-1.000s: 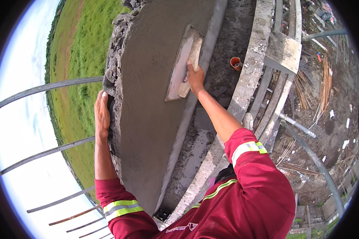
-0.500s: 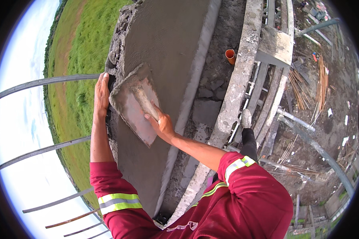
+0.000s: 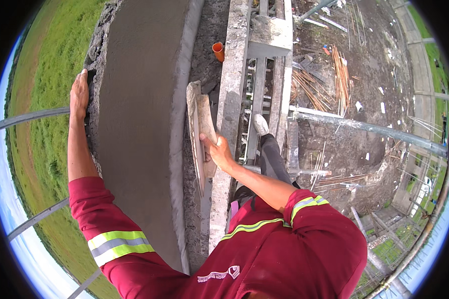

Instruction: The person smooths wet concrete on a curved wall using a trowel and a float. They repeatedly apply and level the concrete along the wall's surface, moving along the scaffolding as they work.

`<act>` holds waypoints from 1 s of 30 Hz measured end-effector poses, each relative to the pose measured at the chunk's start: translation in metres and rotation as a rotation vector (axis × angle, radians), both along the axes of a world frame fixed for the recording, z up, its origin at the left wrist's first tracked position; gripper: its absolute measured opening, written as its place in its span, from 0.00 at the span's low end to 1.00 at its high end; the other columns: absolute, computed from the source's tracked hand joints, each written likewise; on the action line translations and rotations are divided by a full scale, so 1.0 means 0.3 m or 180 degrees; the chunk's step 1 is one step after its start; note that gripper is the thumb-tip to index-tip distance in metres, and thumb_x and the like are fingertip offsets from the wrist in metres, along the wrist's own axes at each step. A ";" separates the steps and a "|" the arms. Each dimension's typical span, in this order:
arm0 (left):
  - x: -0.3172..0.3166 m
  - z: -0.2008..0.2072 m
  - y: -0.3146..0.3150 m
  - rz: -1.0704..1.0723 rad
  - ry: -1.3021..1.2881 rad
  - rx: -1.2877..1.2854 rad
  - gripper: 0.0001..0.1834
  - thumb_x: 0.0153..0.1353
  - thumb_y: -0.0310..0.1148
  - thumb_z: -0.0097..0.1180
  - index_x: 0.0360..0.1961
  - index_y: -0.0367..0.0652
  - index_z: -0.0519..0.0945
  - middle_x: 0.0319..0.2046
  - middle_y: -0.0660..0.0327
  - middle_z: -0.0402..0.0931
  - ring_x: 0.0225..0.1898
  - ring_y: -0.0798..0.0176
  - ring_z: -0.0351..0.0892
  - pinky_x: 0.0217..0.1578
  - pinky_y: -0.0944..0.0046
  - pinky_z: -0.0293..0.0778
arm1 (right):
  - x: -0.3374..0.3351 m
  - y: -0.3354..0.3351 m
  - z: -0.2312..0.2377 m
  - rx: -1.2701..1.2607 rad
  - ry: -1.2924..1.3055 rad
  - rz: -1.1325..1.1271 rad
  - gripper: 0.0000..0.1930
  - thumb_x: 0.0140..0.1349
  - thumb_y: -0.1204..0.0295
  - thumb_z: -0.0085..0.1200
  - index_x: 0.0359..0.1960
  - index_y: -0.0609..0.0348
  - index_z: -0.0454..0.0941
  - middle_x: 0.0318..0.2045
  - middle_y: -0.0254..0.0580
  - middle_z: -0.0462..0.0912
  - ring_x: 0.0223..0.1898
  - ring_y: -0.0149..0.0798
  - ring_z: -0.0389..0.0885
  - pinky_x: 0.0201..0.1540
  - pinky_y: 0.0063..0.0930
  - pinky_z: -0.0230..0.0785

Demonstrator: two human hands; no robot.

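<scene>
My right hand (image 3: 218, 150) is closed round the handle of a plastering float (image 3: 196, 134). The float is turned on edge, its mortar-crusted plate facing left, just right of the smooth wet mortar surface (image 3: 139, 109) and apart from it. My left hand (image 3: 80, 94) lies with fingers stretched along the rough broken outer edge (image 3: 99, 60) of the wall, and I see nothing held in it. Grey wet mortar coats the wall top between my two arms, with a pale straight border (image 3: 177, 149) along its right side.
An orange pipe end (image 3: 218, 52) sticks up beyond the float. Right of it runs a concrete beam (image 3: 234, 74), then scaffold planks (image 3: 257, 99) with my foot on them. Far below lie reinforcing bars (image 3: 341, 79). Metal tubes (image 3: 374, 128) cross at both sides; grass (image 3: 50, 94) spreads at left.
The float has lifted off the wet mortar, moved right and tipped on edge. My left hand remains at the rough edge, while the whole view has shifted to the right.
</scene>
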State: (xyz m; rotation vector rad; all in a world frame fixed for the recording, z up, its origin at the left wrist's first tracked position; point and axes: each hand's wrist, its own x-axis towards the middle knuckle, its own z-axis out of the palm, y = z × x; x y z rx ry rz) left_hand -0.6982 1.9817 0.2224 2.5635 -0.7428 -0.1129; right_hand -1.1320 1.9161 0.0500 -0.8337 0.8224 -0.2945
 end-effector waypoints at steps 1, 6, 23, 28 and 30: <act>-0.018 0.004 -0.007 -0.0060 -0.0192 -0.0046 0.38 0.71 0.59 0.38 0.62 0.33 0.72 0.61 0.46 0.72 0.64 0.47 0.69 0.65 0.56 0.60 | -0.014 -0.039 0.000 0.0168 -0.0053 -0.0076 0.24 0.64 0.49 0.60 0.39 0.62 0.78 0.18 0.29 0.73 0.15 0.24 0.69 0.16 0.23 0.63; -0.067 0.031 -0.033 0.0219 0.0011 -0.0026 0.33 0.72 0.56 0.38 0.58 0.35 0.75 0.56 0.43 0.76 0.59 0.43 0.73 0.60 0.54 0.64 | 0.026 -0.323 -0.042 0.0002 -0.0178 -0.0507 0.21 0.65 0.49 0.59 0.29 0.55 0.73 0.14 0.27 0.67 0.13 0.28 0.68 0.16 0.26 0.63; -0.125 0.063 -0.059 0.0885 0.0080 0.0167 0.32 0.71 0.53 0.41 0.58 0.34 0.74 0.54 0.48 0.78 0.57 0.53 0.74 0.61 0.61 0.63 | 0.278 -1.233 -0.148 0.1005 -0.0985 0.0339 0.25 0.70 0.52 0.51 0.58 0.60 0.73 0.49 0.39 0.82 0.51 0.39 0.81 0.55 0.37 0.75; -0.115 0.055 -0.046 0.0872 0.0241 0.0015 0.33 0.71 0.54 0.43 0.59 0.31 0.73 0.56 0.48 0.77 0.58 0.54 0.74 0.62 0.62 0.62 | 0.300 -1.353 -0.126 0.1010 -0.0935 0.0155 0.23 0.70 0.55 0.50 0.55 0.62 0.74 0.48 0.43 0.82 0.49 0.41 0.82 0.54 0.39 0.76; -0.109 0.050 -0.045 0.0855 0.0243 -0.0027 0.33 0.71 0.54 0.43 0.59 0.31 0.73 0.56 0.48 0.77 0.58 0.55 0.74 0.62 0.62 0.62 | 0.298 -1.401 -0.120 0.1010 -0.0959 0.0050 0.24 0.70 0.54 0.50 0.54 0.63 0.74 0.48 0.46 0.82 0.48 0.42 0.82 0.53 0.40 0.77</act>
